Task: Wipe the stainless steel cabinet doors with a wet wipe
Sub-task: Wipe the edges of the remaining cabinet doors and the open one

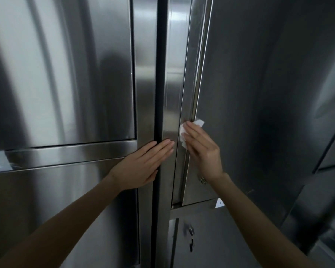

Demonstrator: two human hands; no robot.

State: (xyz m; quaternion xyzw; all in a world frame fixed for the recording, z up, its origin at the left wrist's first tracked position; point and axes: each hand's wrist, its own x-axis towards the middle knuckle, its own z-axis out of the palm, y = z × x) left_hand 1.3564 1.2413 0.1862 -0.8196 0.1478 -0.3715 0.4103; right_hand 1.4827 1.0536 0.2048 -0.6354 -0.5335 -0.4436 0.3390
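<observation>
Cabinet doors [259, 93]: brushed steel, filling the whole view. Landmark is the black seal [160, 74] running vertically between them.

Left of the seal: an upper panel [66, 74] and a lower panel [66, 206], split by a horizontal rail [66, 155]. Right of the seal: a tall door with a vertical handle channel [193, 84] just beside the seal. Below that is a lower door with keys [190, 236] hanging at its lock.

Hands: the left hand [143, 163] lies flat across the seal, fingers straight and together, with the tips just right of it. It holds nothing and reads as a brace. The right hand [201, 147] is right of the seal, on the handle channel. Its fingers are extended and press the wipe [199, 123] flat on the steel. No pinch shows; the wipe is trapped under the fingers, with white edges showing past the fingertips.

Progress (judgement): the wiping is at the handle channel of the right upper door. No wet streaks can be told apart from the reflections, so what is already done cannot be confirmed. The large panels on both sides of the seal and the lower doors likely remain.
</observation>
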